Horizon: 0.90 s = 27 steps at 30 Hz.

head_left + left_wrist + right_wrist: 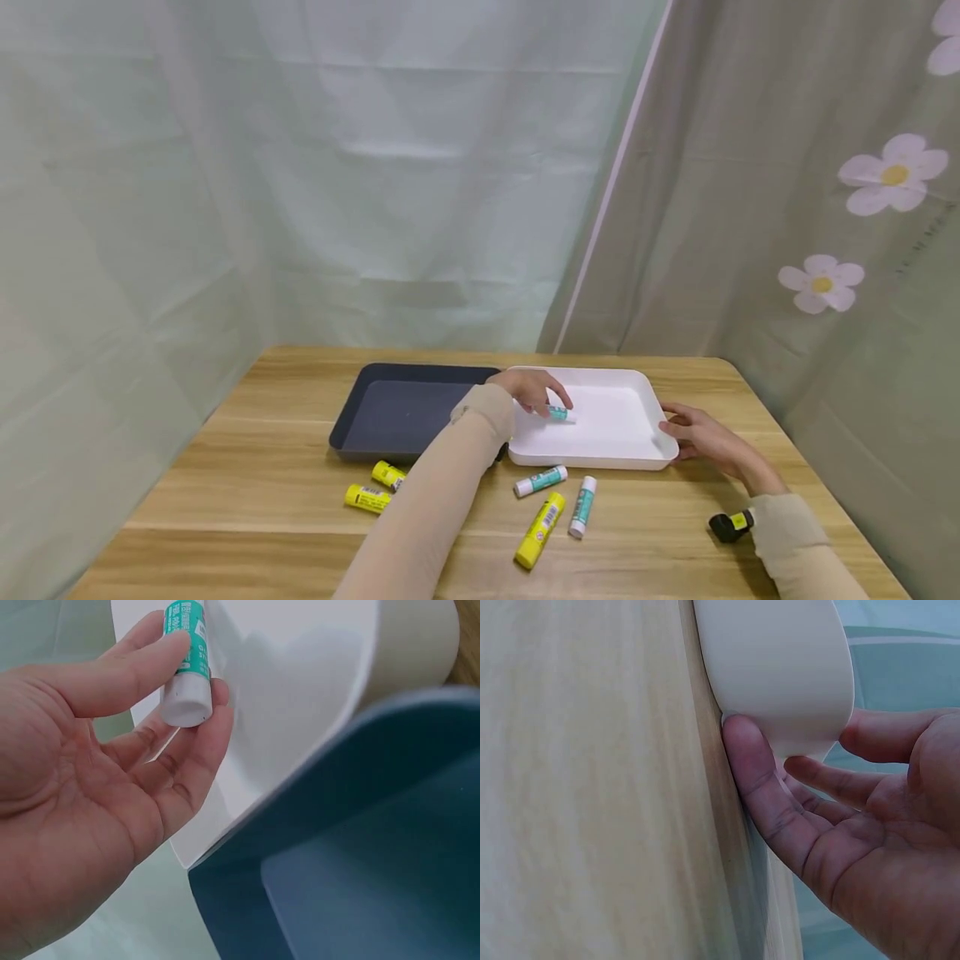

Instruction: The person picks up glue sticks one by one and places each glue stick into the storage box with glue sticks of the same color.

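Two hands (532,390) (708,437) pinch: left, a teal-labelled white tube (196,658); right, the white tray (611,421)

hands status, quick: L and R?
Left hand: closed, holding a teal glue stick.
Right hand: closed, gripping the white tray by its right end.

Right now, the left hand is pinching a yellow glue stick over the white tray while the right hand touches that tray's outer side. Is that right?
Not quite: the glue stick in the left hand is white with a green label, not yellow, as the left wrist view shows. The right hand does touch the outer side of the white tray.
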Motion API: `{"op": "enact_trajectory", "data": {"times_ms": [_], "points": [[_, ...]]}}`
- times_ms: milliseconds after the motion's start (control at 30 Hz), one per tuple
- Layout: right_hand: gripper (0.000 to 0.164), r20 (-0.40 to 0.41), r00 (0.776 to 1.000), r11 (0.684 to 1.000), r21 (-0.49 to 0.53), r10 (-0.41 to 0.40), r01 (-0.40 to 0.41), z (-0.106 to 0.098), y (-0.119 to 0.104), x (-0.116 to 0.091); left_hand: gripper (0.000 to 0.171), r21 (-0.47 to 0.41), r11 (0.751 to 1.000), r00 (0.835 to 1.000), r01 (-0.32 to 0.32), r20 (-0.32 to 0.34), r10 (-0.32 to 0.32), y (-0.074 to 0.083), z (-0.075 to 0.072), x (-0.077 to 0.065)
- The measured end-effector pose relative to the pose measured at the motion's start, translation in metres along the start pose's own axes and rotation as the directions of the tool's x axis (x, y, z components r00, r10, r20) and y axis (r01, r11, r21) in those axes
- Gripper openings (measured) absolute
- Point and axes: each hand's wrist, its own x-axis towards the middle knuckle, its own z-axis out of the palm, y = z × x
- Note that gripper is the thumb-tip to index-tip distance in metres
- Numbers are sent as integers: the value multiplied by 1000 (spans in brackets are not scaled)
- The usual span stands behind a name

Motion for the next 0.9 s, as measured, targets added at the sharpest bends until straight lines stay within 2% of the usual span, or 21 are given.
{"op": "enact_trajectory", "data": {"times_ms": [300, 533, 900], "points": [[72, -5, 1000, 1000, -13, 1, -1, 2, -3, 8, 43, 65, 998, 1000, -21, -18, 23, -3, -2, 0], [69, 2, 1000, 1000, 6, 4, -4, 4, -5, 11, 43, 74, 997, 999, 19, -45, -15, -8, -2, 0], [69, 17, 1000, 1000, -14, -18, 18, 3, -9, 9, 41, 140, 990, 994, 26, -104, -12, -9, -3, -6]]}}
